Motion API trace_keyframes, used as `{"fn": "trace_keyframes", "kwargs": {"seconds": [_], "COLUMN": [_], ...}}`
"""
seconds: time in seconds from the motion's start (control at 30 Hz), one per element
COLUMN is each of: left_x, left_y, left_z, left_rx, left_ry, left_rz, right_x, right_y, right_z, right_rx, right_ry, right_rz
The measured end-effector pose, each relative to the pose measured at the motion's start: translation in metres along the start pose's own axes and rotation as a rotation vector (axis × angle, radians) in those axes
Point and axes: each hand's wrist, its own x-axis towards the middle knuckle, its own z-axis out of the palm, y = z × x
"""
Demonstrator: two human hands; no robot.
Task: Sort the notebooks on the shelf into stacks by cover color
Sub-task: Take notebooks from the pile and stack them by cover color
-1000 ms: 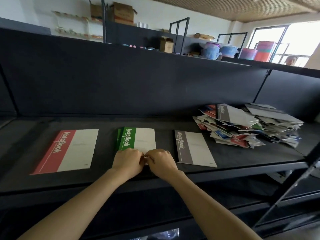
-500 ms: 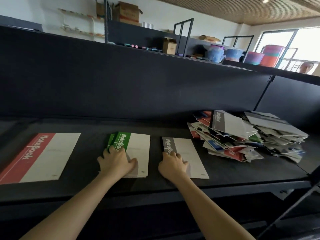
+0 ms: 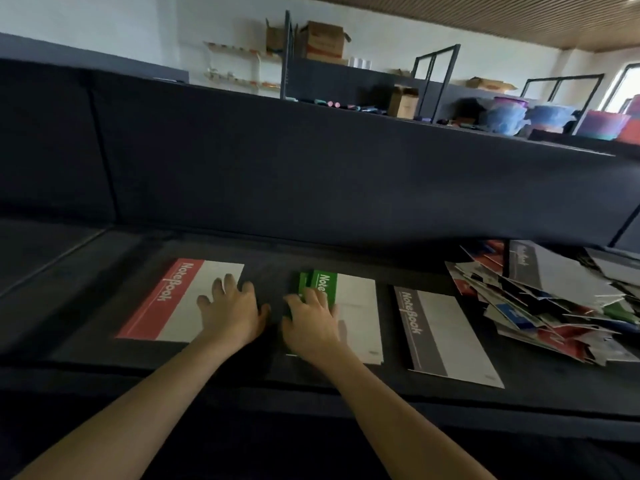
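Note:
On the dark shelf (image 3: 346, 379) lie three sorted spots: a red-and-white notebook (image 3: 166, 299) at the left, a small green stack (image 3: 356, 306) in the middle, a grey notebook (image 3: 446, 337) to its right. My left hand (image 3: 232, 310) lies flat with spread fingers on the red notebook's right part. My right hand (image 3: 311, 320) rests flat on the left side of the green stack, fingers straight. At the far right, a jumbled pile of mixed notebooks (image 3: 554, 299) spreads out.
A tall dark back panel (image 3: 311, 174) rises behind the shelf. Cardboard boxes (image 3: 325, 39) and coloured plastic tubs (image 3: 512, 114) sit on shelving beyond it. The shelf's front edge runs just under my forearms.
My left hand moved from the green stack to the red notebook. My right hand moved from the grey notebook to the green stack. The view swung left.

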Motion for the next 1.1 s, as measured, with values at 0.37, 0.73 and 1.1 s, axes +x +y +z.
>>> {"fn": "trace_keyframes", "kwargs": {"seconds": [0.37,0.73,1.1], "left_x": [-0.010,-0.020,-0.019], "left_y": [-0.039,0.051,0.187], "left_z": [0.010,0.005,0.011], "left_rx": [-0.005,-0.072,-0.071], "left_ry": [-0.144,-0.063,-0.050], "left_rz": [-0.002,0.278,0.449], "right_x": [-0.005,-0.035,-0.061], "right_y": [-0.049,0.032,0.149], "right_z": [0.032,-0.008,-0.070], "right_rx": [0.012,0.022,-0.007], "right_ry": [0.005,0.144,0.153], "right_rz": [0.031,0.202,0.320]}}
